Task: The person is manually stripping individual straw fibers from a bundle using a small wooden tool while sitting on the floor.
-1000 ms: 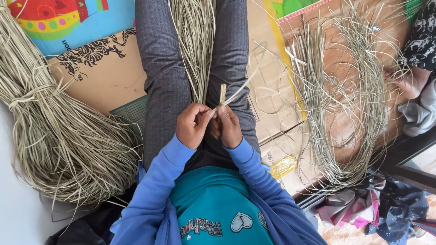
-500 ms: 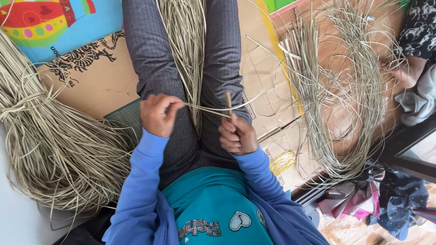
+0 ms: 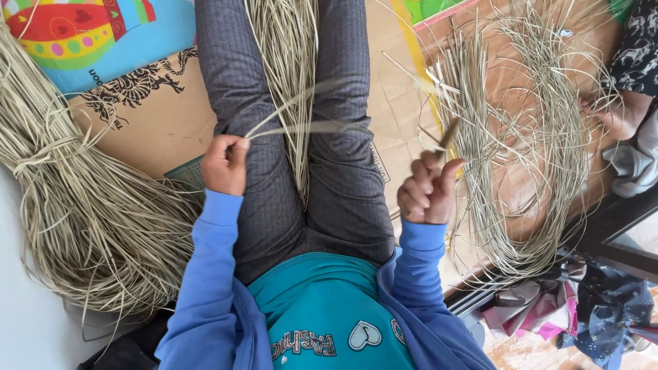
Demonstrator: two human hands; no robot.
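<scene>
Basically left hand (image 3: 225, 164) pinches the split grass strands (image 3: 301, 127) over the lap, right hand (image 3: 426, 192) is fisted on a small stick-like tool (image 3: 449, 133) out to the side; keep strands taut so they part evenly

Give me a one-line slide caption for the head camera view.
Left hand pinches pale split grass strands over the lap; right hand grips a small brown stick tool.

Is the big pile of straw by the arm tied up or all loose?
Tied up. A strand wraps round the big straw bundle near the left hand, pinching it in; its ends fan out loose.
</scene>
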